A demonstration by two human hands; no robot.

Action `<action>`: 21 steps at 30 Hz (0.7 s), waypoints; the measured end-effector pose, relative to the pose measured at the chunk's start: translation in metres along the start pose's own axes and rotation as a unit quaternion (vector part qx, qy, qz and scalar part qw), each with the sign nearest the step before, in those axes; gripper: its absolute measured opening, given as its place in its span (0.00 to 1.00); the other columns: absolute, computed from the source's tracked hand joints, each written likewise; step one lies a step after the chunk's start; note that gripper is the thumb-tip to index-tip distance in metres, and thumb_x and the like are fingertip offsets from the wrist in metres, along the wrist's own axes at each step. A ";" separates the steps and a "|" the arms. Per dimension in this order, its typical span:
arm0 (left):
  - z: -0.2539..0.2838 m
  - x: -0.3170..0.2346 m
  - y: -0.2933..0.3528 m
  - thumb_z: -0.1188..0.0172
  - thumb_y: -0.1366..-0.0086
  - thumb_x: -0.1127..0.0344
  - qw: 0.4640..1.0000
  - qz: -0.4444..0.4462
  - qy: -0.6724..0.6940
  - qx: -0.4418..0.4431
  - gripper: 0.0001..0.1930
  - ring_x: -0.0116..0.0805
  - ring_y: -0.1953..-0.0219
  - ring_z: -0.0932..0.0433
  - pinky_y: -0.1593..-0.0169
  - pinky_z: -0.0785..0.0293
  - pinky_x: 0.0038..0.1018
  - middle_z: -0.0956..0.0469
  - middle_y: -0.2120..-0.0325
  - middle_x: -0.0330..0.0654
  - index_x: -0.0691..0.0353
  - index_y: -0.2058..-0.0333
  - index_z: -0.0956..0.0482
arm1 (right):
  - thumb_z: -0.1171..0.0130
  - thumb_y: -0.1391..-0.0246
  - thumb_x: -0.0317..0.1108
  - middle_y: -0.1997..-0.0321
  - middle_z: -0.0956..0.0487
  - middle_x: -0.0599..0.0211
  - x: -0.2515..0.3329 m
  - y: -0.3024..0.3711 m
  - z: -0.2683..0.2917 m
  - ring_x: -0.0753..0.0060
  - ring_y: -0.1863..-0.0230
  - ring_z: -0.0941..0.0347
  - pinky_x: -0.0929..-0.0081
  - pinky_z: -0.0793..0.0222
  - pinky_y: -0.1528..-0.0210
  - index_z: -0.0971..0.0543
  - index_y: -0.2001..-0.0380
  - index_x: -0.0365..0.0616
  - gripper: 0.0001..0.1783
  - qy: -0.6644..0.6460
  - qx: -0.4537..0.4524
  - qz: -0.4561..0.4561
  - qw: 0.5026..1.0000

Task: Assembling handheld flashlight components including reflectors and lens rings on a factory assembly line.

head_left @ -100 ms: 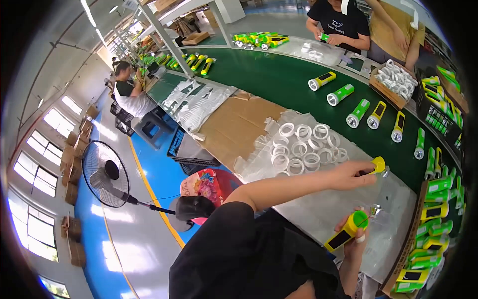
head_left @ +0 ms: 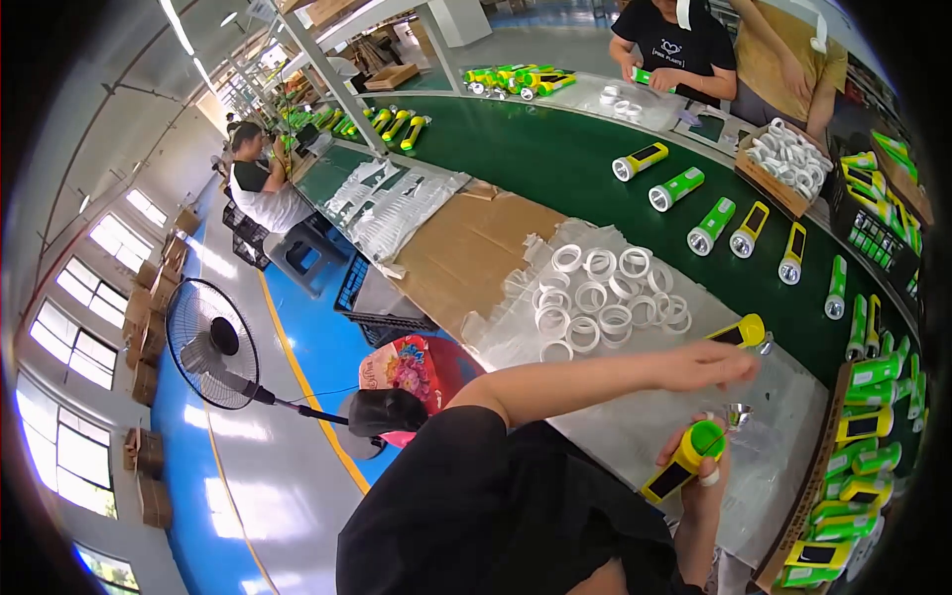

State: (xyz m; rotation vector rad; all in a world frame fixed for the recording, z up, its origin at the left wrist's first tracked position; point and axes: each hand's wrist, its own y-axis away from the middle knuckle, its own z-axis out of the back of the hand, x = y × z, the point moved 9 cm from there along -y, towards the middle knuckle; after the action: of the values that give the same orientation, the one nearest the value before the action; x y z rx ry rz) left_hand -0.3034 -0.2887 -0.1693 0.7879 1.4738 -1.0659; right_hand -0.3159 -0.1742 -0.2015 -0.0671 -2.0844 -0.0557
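Blue-and-grey floor (head_left: pixel 233 466) | green belt (head_left: pixel 585 198) | plastic-covered table (head_left: pixel 788 421) | left fingers (head_left: pixel 736 369) outstretched | right fingers (head_left: pixel 670 445) clasped round yellow flashlight (head_left: pixel 687 459)

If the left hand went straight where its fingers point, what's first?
Probably the cardboard box of flashlights, across the grey sheet; the silver cup beside the left hand might be brushed first, but the hand's height is unclear.

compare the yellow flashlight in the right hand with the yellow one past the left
The held tubular yellow flashlight is gripped by the right hand; the far yellow flashlight lies loose. The held one's mouth shows green, the far one's looks yellow. Both have dark panels.
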 end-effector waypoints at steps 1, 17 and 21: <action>-0.014 0.004 -0.001 0.54 0.28 0.50 0.989 0.039 0.130 0.049 0.24 0.30 0.53 0.23 0.49 0.29 0.28 0.22 0.53 0.44 0.66 0.46 0.27 | 0.31 0.62 0.65 0.70 0.23 0.53 0.000 -0.002 -0.002 0.65 0.72 0.26 0.73 0.29 0.68 0.37 0.49 0.41 0.48 -0.003 0.025 -0.012 1.000; -0.009 -0.025 -0.001 0.34 0.42 0.65 0.994 -0.098 -0.013 0.048 0.16 0.32 0.61 0.22 0.59 0.26 0.28 0.23 0.63 0.41 0.62 0.56 0.22 | 0.29 0.61 0.61 0.62 0.22 0.52 -0.015 -0.025 0.007 0.62 0.63 0.22 0.67 0.25 0.59 0.36 0.48 0.33 0.49 -0.003 0.136 -0.133 0.982; 0.014 -0.033 -0.002 0.36 0.39 0.64 0.992 -0.088 -0.086 -0.007 0.13 0.38 0.62 0.23 0.59 0.26 0.29 0.23 0.62 0.45 0.63 0.59 0.24 | 0.31 0.61 0.66 0.61 0.22 0.52 -0.005 -0.035 0.008 0.62 0.64 0.22 0.67 0.25 0.60 0.37 0.47 0.33 0.52 0.005 0.070 -0.108 0.992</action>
State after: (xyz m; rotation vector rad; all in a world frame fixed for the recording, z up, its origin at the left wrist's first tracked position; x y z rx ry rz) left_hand -0.2941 -0.2997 -0.1369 0.5482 1.4204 -1.2222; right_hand -0.3226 -0.2085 -0.2105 0.2449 -2.0726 -0.0412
